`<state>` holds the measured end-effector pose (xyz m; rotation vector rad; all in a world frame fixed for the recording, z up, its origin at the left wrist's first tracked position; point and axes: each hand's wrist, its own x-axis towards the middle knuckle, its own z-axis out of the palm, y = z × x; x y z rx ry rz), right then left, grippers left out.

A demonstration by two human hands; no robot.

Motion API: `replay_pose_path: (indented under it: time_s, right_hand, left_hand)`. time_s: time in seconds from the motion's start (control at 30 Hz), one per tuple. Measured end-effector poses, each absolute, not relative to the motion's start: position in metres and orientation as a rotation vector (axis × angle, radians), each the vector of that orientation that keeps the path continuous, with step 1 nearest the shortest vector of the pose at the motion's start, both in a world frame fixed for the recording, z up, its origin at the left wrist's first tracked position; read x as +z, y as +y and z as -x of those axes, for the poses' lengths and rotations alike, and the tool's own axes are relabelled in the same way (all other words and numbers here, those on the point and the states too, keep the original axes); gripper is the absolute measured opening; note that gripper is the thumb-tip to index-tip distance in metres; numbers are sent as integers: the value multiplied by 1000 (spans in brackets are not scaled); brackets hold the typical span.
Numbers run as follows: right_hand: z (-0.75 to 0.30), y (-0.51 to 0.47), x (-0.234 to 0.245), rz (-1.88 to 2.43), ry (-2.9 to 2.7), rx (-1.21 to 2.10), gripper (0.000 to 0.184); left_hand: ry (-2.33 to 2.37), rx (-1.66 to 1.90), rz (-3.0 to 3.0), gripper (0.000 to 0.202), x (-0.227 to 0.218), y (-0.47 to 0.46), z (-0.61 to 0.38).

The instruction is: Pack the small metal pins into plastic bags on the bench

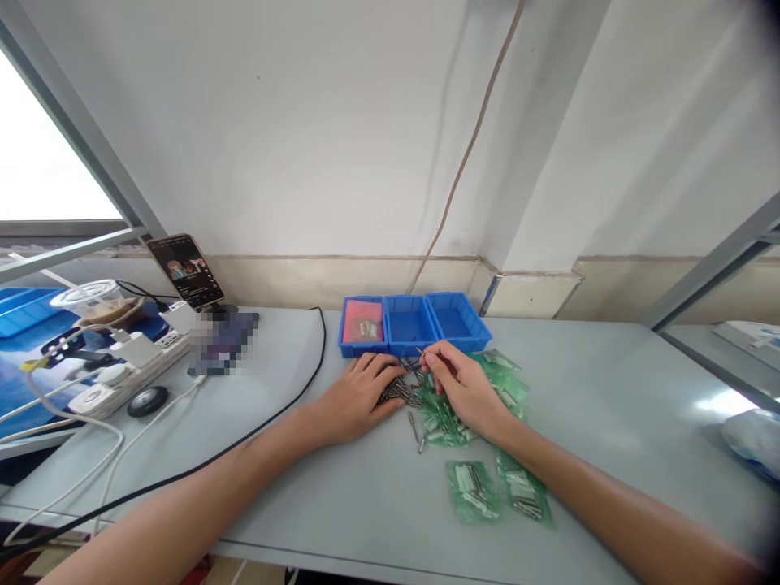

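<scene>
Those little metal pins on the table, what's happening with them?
A person is sorting through a pile of pins on a grey table. The left hand rests flat on the pile, while the right hand pinches one pin at its fingertips, just in front of three blue bins. The left bin holds a pink bag; the other two look empty. Green bags of more pins lie around and under the right hand.
</scene>
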<state>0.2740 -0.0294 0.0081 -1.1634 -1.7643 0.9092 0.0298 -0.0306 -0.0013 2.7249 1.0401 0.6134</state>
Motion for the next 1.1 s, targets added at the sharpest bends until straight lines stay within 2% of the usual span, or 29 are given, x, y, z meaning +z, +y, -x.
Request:
replay_pose_path:
  time_s: [1.1]
  right_hand:
    - [-273, -35, 16, 1198, -1864, 798, 33]
  left_hand:
    - [1044, 600, -2707, 43, -1, -31, -30]
